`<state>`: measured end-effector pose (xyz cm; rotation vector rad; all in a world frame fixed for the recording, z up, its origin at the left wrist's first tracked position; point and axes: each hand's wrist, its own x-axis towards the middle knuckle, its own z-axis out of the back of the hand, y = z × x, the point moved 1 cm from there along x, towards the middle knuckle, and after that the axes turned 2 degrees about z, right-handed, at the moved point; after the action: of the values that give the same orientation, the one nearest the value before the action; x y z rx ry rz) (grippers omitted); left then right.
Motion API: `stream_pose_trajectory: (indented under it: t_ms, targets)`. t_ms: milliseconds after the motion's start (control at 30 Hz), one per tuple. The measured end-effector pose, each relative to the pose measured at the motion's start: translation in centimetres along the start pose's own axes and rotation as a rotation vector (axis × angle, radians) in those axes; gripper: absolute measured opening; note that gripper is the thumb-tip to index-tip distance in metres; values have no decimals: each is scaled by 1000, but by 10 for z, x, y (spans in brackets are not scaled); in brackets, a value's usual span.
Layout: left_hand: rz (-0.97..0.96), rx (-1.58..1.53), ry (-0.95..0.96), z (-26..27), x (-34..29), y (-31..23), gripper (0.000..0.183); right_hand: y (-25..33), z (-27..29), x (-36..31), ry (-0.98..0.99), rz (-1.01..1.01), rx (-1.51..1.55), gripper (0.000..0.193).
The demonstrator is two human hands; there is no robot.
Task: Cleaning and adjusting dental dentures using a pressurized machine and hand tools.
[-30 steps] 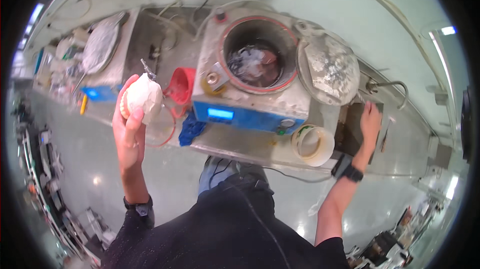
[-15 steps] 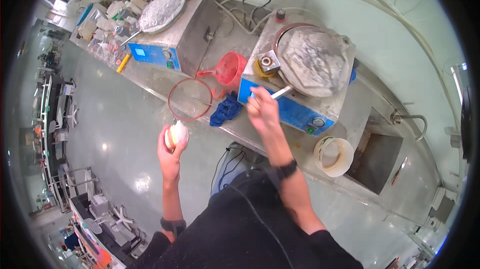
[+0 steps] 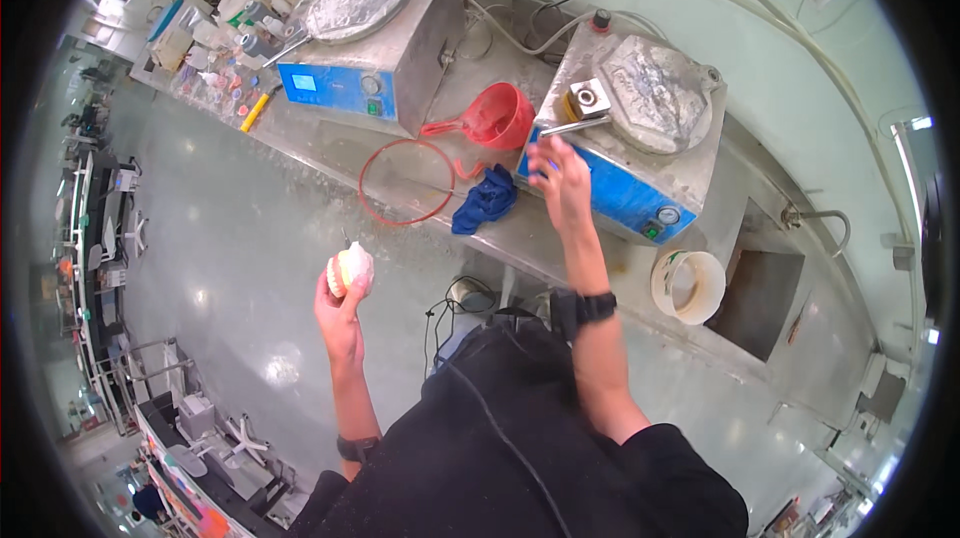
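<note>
In my left hand (image 3: 337, 318) is a dental model (image 3: 349, 270) with a row of teeth, a pink gum band and a whitish plaster base, held up over the floor. The fingers are closed around its lower side. My right hand (image 3: 563, 176) is open, its fingers loosely bent and apart, just in front of the metal handle (image 3: 575, 126) of the right-hand machine (image 3: 610, 200). The plaster-crusted round lid (image 3: 655, 98) lies down on top of that machine. Beside the handle stands a square metal block (image 3: 589, 98) with a round hole.
A second machine (image 3: 335, 88) with a similar lid stands to the left. Between them are a red dipper (image 3: 497, 118), a red ring (image 3: 366, 196) and a blue cloth (image 3: 487, 202). A white tub (image 3: 708, 288) stands by the sink (image 3: 770, 283). Bottles (image 3: 240, 8) crowd the far left.
The right-hand machine's lid has come down from a slightly raised position. My right hand has let go of its handle and opened. My left hand still holds the dental model.
</note>
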<state>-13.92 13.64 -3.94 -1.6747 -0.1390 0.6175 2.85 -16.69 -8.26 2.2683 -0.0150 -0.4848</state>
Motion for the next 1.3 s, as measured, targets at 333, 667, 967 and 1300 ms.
stream_pose_trajectory:
  t_ms: [333,667,967,1300]
  targets:
    - [18,-114,74,81,47,-19,53,-113,70,10,-311,40,-482,48]
    - [-47,-269,-23,161,64,-21,51,-125,83,11,-343,-25,-261,56]
    - [-8,-311,-84,192,67,-19,51,-121,74,5,-307,52,-497,69]
    - [69,-418,-103,153,100,-22,54,-120,-39,9,240,469,-2140,26]
